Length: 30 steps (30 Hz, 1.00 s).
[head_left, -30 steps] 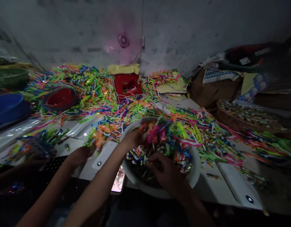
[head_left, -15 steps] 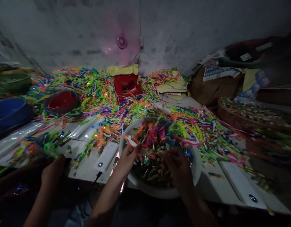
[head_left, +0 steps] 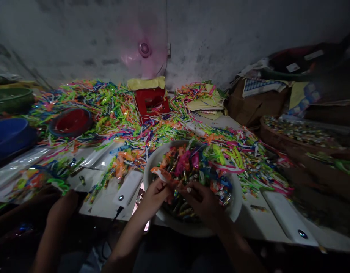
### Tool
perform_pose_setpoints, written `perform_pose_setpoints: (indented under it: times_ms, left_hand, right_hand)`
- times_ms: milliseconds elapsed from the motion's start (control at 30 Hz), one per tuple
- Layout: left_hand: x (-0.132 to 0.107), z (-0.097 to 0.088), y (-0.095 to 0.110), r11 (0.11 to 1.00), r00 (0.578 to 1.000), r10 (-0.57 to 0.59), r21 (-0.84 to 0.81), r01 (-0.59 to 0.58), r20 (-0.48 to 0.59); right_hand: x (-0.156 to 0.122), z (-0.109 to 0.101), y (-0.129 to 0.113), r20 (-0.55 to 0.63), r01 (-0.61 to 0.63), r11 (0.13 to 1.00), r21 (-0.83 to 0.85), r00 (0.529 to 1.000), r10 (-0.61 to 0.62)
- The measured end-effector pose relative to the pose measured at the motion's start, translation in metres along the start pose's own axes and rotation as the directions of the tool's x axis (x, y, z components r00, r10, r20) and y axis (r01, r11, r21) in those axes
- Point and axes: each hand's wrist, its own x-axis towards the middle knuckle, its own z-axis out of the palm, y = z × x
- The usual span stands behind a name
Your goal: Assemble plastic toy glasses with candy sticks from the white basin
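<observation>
My left hand (head_left: 157,195) is closed on an orange plastic piece with a white strip (head_left: 162,174), above the near left part of a large pale basin (head_left: 237,212). Close beside it, my right hand (head_left: 201,199) has its fingers pinched at the right end of that piece. A small whitish bit shows at those fingertips, too small to name. Inside the basin lie short, shiny wrapped pieces (head_left: 186,212) and loose plastic parts in orange, pink (head_left: 183,163), blue and green.
Heaps of bright plastic strips (head_left: 106,102) cover the table. A pink fan (head_left: 145,49) spins behind a red crate (head_left: 143,100). White power banks (head_left: 127,189) flank the basin. Another person's hand (head_left: 63,206) is at the left, near a blue basin (head_left: 10,132). A brown basket (head_left: 294,138) stands right.
My right hand has moved left and up from over the basin's contents to meet the orange piece. My left hand stays almost in place, with the piece turned slightly.
</observation>
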Motion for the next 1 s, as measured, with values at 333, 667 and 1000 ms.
perform_pose_setpoints:
  times_ms: [333, 667, 1000]
  left_hand:
    - [0.007, 0.011, 0.004, 0.984, 0.987, -0.040, -0.175, 0.012, -0.157]
    - [0.013, 0.013, -0.007, 0.958, 0.967, -0.006, -0.280, -0.068, -0.255]
    - [0.012, 0.013, -0.006, 0.953, 0.974, -0.009, -0.296, -0.061, -0.228]
  right_hand:
    - [0.001, 0.000, 0.009, -0.210, 0.050, 0.997, 0.058, 0.977, -0.037]
    - [-0.002, 0.002, -0.003, -0.136, 0.141, 0.977, -0.161, 0.977, -0.163]
    - [-0.001, 0.005, 0.006, -0.135, 0.161, 0.936, -0.312, 0.968, -0.211]
